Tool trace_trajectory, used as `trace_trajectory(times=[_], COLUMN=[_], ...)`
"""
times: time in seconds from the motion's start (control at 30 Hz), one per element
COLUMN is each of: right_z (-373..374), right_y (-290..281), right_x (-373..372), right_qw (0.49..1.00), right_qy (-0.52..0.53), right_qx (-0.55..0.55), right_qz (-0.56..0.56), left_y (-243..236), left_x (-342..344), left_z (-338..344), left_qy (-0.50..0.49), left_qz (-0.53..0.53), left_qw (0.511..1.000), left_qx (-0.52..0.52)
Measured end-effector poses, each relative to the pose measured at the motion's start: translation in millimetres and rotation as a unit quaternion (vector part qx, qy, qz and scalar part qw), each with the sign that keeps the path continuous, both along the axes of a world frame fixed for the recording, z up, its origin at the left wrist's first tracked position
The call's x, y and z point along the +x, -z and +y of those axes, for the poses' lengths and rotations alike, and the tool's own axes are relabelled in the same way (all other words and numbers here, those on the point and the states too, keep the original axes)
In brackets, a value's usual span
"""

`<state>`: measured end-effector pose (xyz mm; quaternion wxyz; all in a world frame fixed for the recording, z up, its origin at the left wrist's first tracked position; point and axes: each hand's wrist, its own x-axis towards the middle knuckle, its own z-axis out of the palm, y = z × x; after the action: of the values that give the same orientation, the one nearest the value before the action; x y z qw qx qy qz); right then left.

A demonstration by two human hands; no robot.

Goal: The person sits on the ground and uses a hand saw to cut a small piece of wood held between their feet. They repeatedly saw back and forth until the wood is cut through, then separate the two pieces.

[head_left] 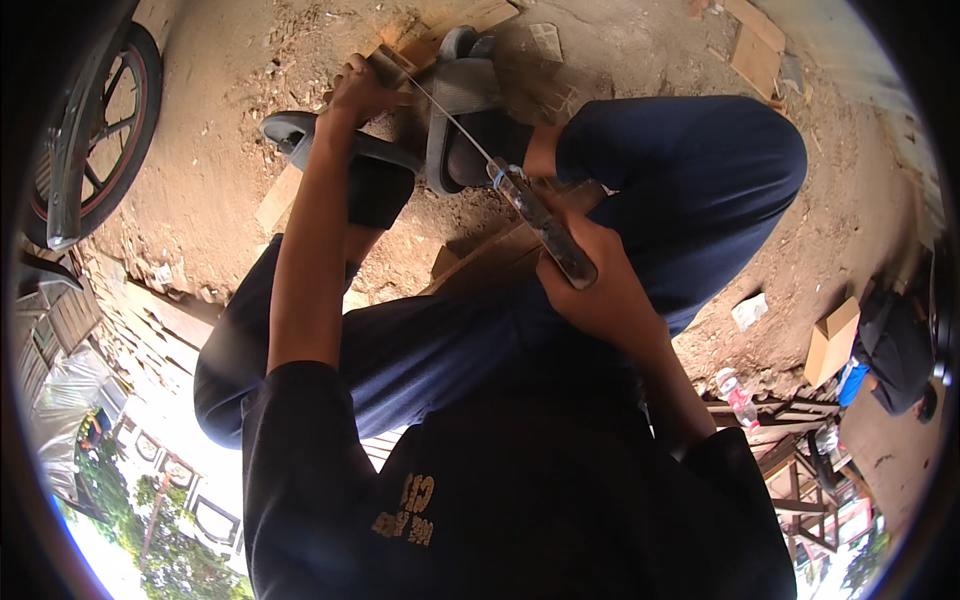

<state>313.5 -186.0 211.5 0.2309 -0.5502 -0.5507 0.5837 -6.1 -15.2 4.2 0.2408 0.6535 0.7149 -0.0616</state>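
Note:
My right hand (590, 260) is closed around the worn, dark handle of a long thin-bladed tool (535, 215). A blue tie is wrapped where the blade meets the handle. The narrow blade (450, 118) runs up and left, and its far end reaches a small brown wood block (390, 66). At that block, my left hand (360, 92) grips with bent fingers, the arm stretched forward. Seen almost edge-on, the blade does not show its exact kind. Both sandalled feet, with the right sandal (465, 90) nearest the block, are close beside the blade.
Wood planks (455, 32) lie on the dirt ground (220, 130) beyond my feet. A wheel (115, 125) stands at far left. At right are a cardboard box (833, 342), a plastic bottle (737, 398) and another person (895, 345). A board (500, 258) lies under my legs.

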Motion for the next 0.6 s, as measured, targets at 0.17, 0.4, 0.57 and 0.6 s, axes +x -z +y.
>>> trace_trajectory(times=[0.17,0.4,0.57,0.6], right_z=[6.0,10.7,-14.4,-16.0], right_y=[-10.5,-11.5,-16.1,-24.1], right_x=[-7.1,8.2,14.5,16.3], right_qw=[0.998,0.995,1.0,0.999], right_qy=[-0.064,-0.062,-0.021,-0.02], right_qx=[-0.003,-0.079,0.001,-0.029], right_qz=[0.004,0.008,-0.014,-0.024], left_y=[17.4,-2.4,-2.7,-2.8], left_x=[-4.0,12.4,14.6,14.2], left_z=[0.0,-1.0,6.1,6.0], left_qy=[-0.022,0.027,0.071,0.071], left_qz=[0.017,0.07,0.095,0.096], left_qw=[0.999,0.997,0.992,0.992], left_qx=[-0.023,-0.033,-0.031,-0.032])
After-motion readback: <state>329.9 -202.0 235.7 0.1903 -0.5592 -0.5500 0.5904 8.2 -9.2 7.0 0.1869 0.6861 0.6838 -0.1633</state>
